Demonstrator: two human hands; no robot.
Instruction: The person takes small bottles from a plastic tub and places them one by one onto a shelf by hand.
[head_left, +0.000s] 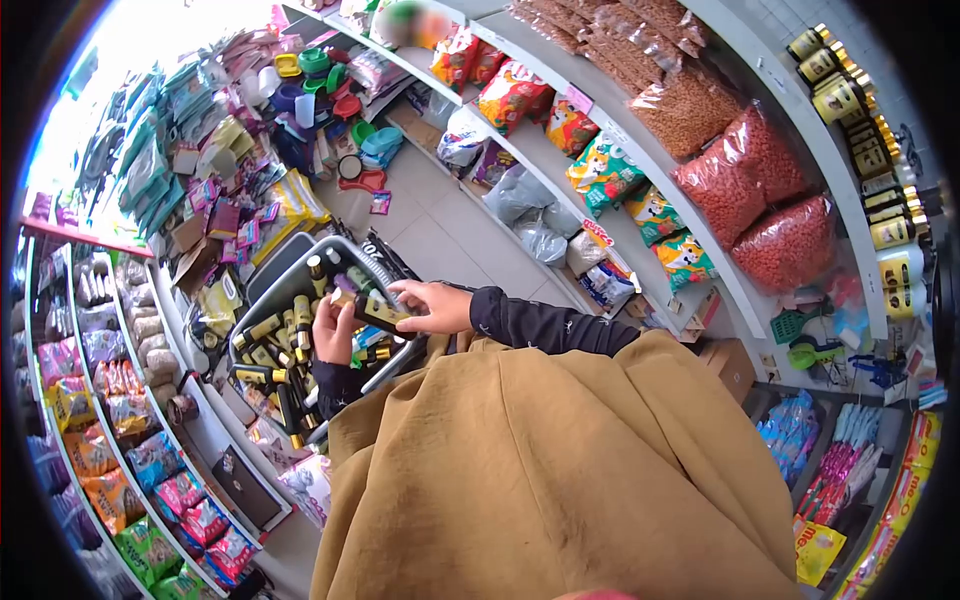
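Note:
My right hand (436,306) is closed around a dark bottle (378,313) with a pale gold label, held tilted over a grey basket (377,258). My left hand (334,330) pinches the light tan end of the same bottle; whether that end is a cap cannot be made out. Below and around my hands, the basket holds many black bottles (290,405) with gold caps and labels, lying in a jumble. A few bottles stand upright near its far side. My sleeves and the basket's rim hide part of the contents.
Shelves on the right hold pet food bags (605,172) and clear bags of red kibble (785,243). More gold-capped bottles (893,232) line the far right shelf. Packets (155,460) fill the left shelves. Piled packages (165,130) and plastic scoops lie beyond the basket on the tiled floor (425,215).

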